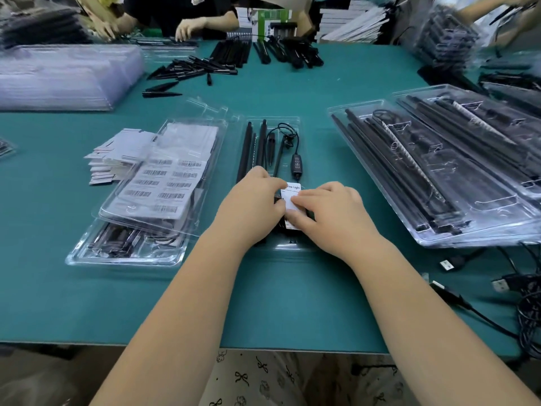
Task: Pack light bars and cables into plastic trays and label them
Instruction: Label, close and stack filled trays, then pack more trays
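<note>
Head view: we see the clear plastic tray [270, 124] at centre of the green table [87, 303], holding black light bars [247, 150] and a cable with inline controller [296, 164]. Left hand [251, 206] and right hand [333, 212] both pinch a white "Grow Light" label [291, 197] over the tray's near end. Barcode sticker sheets [169, 177] lie on the trays to the left.

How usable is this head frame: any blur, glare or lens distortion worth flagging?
Head view: sharp at centre, where both hands press the white paper label; wide-angle bending curves the green table edge; motion blur smears the clear plastic tray stacks far left; glare streaks the filled trays at right.
</note>
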`<move>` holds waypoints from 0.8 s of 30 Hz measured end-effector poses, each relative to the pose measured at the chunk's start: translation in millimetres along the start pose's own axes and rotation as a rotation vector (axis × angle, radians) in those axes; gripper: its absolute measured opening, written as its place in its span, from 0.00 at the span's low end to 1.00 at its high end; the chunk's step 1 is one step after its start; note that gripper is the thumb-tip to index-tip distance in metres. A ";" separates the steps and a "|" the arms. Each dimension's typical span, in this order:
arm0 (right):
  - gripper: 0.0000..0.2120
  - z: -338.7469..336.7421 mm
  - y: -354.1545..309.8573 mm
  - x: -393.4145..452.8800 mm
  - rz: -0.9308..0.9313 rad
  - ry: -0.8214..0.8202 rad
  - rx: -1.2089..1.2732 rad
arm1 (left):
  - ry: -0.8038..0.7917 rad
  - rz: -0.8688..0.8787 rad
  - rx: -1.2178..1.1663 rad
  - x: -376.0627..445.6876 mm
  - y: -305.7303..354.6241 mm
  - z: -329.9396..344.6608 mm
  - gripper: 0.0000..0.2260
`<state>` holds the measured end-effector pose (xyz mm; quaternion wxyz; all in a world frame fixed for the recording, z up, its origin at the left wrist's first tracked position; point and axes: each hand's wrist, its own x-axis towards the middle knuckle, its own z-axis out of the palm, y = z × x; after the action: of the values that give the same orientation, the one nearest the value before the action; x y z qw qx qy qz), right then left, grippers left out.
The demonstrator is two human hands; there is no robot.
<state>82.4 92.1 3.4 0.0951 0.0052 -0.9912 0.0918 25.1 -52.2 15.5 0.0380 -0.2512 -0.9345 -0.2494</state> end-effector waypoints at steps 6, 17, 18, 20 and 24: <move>0.17 -0.4 -0.9 0.1 0.040 -0.054 0.081 | -0.049 -0.058 0.196 -1.9 -0.3 4.0 0.14; 0.23 0.3 8.1 1.2 0.034 -0.164 0.209 | -0.051 -0.092 -0.368 0.9 -12.2 -16.2 0.07; 0.22 0.6 7.4 1.4 0.037 -0.164 0.202 | -0.066 -0.077 -0.434 0.4 -13.6 -19.9 0.07; 0.19 0.9 6.1 1.6 0.046 -0.161 0.204 | -0.116 -0.040 -0.555 -1.3 -16.5 -26.7 0.08; 0.16 2.9 2.1 2.7 0.036 -0.140 0.216 | -0.176 0.053 -0.715 -3.6 -14.7 -30.2 0.15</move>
<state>79.1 93.7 0.8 0.0230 0.0040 -0.9797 0.1991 19.5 -79.5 34.5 -0.1261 -0.2930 -0.7813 -0.5366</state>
